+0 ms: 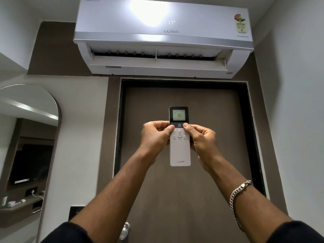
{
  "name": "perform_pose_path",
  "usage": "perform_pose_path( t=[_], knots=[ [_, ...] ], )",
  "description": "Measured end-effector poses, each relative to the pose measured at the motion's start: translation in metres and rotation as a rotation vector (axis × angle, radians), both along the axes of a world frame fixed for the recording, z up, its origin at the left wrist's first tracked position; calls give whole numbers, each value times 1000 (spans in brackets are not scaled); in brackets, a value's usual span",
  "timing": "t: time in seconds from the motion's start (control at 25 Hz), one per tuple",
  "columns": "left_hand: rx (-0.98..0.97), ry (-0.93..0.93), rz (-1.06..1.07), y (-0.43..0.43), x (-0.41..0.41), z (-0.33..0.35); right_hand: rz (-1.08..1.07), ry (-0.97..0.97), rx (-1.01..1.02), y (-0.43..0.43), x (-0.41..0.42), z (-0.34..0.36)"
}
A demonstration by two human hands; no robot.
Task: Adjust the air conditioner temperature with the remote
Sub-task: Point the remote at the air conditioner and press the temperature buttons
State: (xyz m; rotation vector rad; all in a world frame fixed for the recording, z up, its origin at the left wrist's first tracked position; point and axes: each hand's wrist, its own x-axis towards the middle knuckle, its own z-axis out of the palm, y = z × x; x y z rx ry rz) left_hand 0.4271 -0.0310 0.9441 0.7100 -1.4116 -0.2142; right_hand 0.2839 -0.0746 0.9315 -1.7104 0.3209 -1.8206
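A white remote (180,151) with a dark top is held upright in front of me, and its small screen reads 18. My left hand (155,135) grips its left side with the thumb on the upper left buttons. My right hand (201,137) grips the right side, thumb on the upper right buttons. Above, a white wall-mounted air conditioner (163,37) has its flap open and its front display shows 17.
A brown door (184,181) in a black frame stands behind the remote, with a metal handle (126,228) low down. An arched mirror (28,155) hangs on the left wall. A silver chain bracelet (240,193) is on my right wrist.
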Motion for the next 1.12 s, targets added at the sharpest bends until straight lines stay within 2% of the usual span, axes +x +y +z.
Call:
perform_pose_path(
  t=[1.12],
  knots=[
    [-7,11,-31,5,0,-5,54,-10,10,-3,0,-4]
  ],
)
